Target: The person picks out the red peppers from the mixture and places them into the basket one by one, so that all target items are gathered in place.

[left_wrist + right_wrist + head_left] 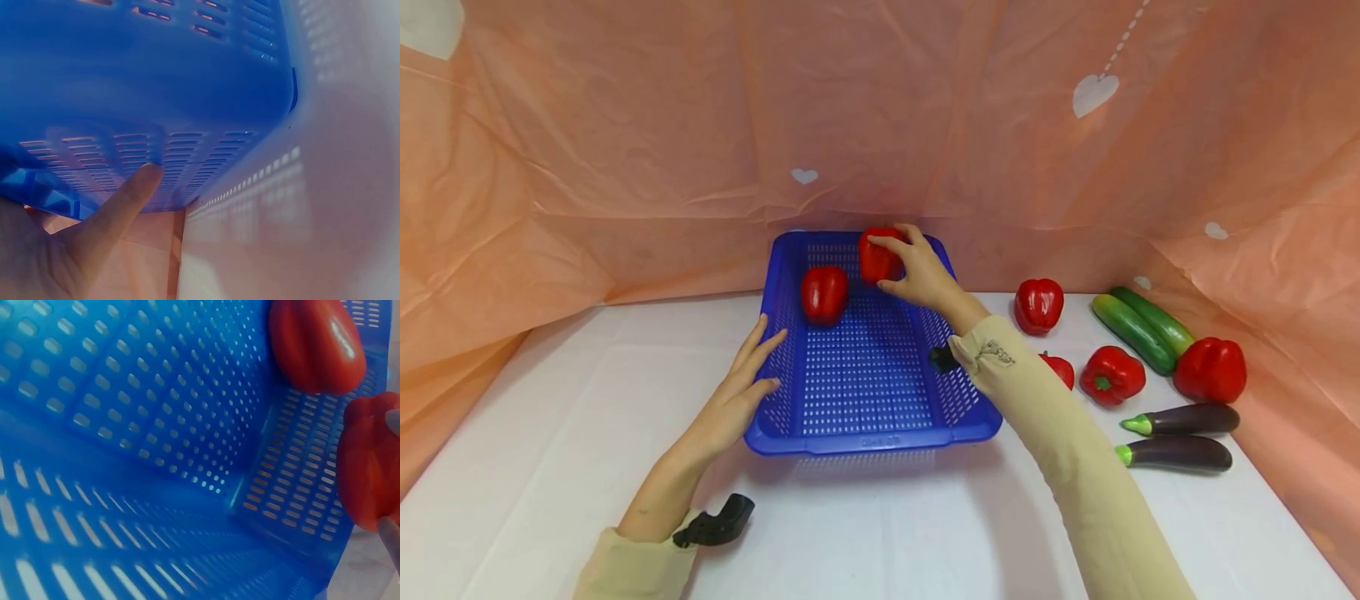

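Observation:
A blue perforated plastic basket (865,440) is centred in the head view. My right hand (921,271) pinches a red bell pepper (877,257) between thumb and fingers at the basket's far right corner. In the right wrist view that bell pepper (369,462) is above the basket's end wall, with only fingertips showing. Another red bell pepper (824,295) lies inside, toward the far left corner. At the basket's left side rests my left hand (730,408), its fingers spread and fairly straight. The left wrist view shows its thumb (125,200) against the outer wall.
Right of the basket lie more red bell peppers (1038,306), one partly hidden by my right sleeve. Farther right are two green cucumbers (1138,329) and two dark eggplants (1183,452). A pink cloth (865,108) hangs behind the white tabletop (850,533).

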Available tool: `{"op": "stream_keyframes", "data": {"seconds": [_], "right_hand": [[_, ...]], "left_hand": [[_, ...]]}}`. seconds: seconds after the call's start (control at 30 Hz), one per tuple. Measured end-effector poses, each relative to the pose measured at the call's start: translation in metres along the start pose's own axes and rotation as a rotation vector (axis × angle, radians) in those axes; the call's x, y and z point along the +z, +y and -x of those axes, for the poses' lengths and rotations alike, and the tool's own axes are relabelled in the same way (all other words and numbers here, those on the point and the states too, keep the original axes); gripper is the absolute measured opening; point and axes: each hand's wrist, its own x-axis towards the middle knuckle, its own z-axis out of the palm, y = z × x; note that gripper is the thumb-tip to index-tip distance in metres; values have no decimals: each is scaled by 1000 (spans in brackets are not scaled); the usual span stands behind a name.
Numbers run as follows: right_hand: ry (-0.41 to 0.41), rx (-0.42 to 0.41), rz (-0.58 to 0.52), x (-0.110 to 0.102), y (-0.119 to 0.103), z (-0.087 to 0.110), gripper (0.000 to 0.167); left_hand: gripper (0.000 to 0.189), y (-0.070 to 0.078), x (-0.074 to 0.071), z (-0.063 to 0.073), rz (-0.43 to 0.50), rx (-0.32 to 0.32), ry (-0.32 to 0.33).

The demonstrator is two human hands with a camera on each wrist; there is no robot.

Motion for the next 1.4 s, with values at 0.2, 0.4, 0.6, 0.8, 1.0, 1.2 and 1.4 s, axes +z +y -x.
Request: {"op": "stream_keyframes", "data": {"seconds": [0.2,0.4,0.6,0.8,1.0,1.2,1.4], "right_hand": [[-11,0,3,8,1,0,62],[-64,11,19,11,-1,3,63],[-104,39,23,14,-2,4,64],[-161,59,5,19,0,4,70],[-231,72,27,22,2,5,72],[-301,98,57,25,3,6,72],[-325,130,58,26,6,7,73]], "left_hand": [[56,1,1,1,4,4,4],[56,2,2,2,7,5,3],[56,4,2,1,-7,-6,-5],[56,5,1,3,-8,1,4],[56,3,3,2,-3,9,7],[56,1,6,-1,-4,1,9],[55,1,7,-2,-2,-3,5]]}}
